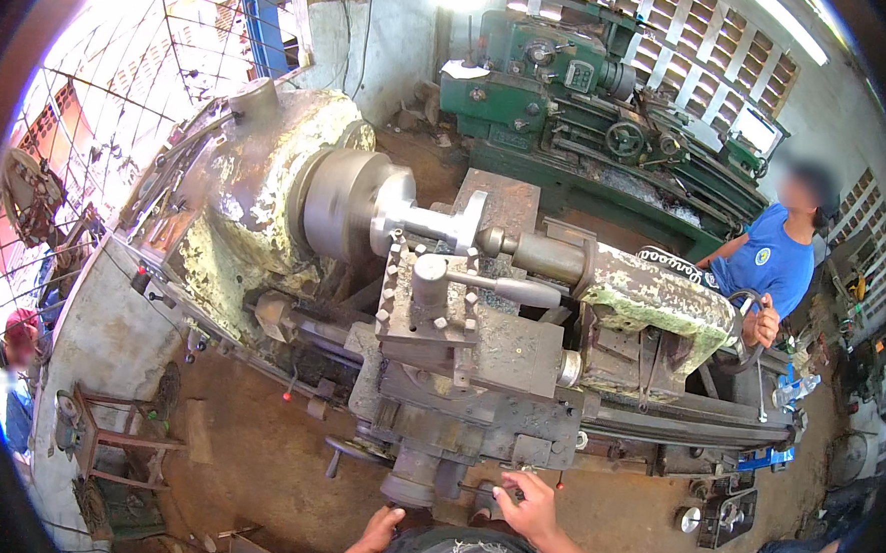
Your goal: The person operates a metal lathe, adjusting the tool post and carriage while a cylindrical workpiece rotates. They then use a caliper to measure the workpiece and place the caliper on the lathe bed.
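Note:
My left hand point(382, 528) is closed beside the round cross-slide dial point(410, 483) of a large lathe; what its curled fingers hold is hidden. With thumb and forefinger, my right hand point(529, 505) pinches the end of a thin dark handle point(478, 491) right of the dial. Beyond, a blurred, turning chuck point(345, 203) carries a shiny flanged metal workpiece point(428, 223). The tailstock centre point(495, 241) meets the workpiece's right end. In front of it stands the square tool post point(426, 311), with a clamping lever point(517, 289) pointing right.
At the right, a co-worker in a blue shirt point(773, 256) has a hand on the tailstock handwheel point(738, 337). A green lathe point(582, 109) stands behind. A wooden stand point(129, 440) is at lower left, a black crate of metal parts point(728, 517) at lower right. Another person point(18, 394) is outside, far left.

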`<state>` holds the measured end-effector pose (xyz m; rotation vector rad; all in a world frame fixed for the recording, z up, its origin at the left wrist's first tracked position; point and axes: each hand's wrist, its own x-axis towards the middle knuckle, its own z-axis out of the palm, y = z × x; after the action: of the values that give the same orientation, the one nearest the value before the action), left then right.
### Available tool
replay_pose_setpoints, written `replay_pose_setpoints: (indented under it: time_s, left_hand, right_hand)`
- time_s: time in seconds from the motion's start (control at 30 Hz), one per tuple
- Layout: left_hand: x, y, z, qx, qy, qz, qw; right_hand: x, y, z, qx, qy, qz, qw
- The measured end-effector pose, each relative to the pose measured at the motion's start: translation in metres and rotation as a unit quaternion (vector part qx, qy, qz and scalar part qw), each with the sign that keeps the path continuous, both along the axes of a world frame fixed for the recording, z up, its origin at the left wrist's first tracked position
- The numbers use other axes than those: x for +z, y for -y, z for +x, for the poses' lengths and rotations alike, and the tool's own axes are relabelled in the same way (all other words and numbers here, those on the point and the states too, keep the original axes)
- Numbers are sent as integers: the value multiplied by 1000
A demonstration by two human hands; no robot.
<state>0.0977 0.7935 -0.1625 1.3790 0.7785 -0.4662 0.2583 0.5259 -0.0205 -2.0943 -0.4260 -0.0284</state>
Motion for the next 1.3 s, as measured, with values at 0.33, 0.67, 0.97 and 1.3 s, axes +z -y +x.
replay_pose_setpoints:
  time_s: [0.33,0.67,0.97,1.3]
  left_hand:
    - [-6,23,-3,325,53,-259,908]
    - [92,25,-4,175,27,-306,935]
    - [58,-13,13,-90,-89,221,967]
    - [0,18,22,-215,-8,161,963]
  right_hand:
    - [-45,7,13,26,91,-42,995]
    - [-41,9,18,38,101,-55,993]
    - [-42,7,17,37,101,-57,993]
    - [-48,17,17,65,116,-44,990]
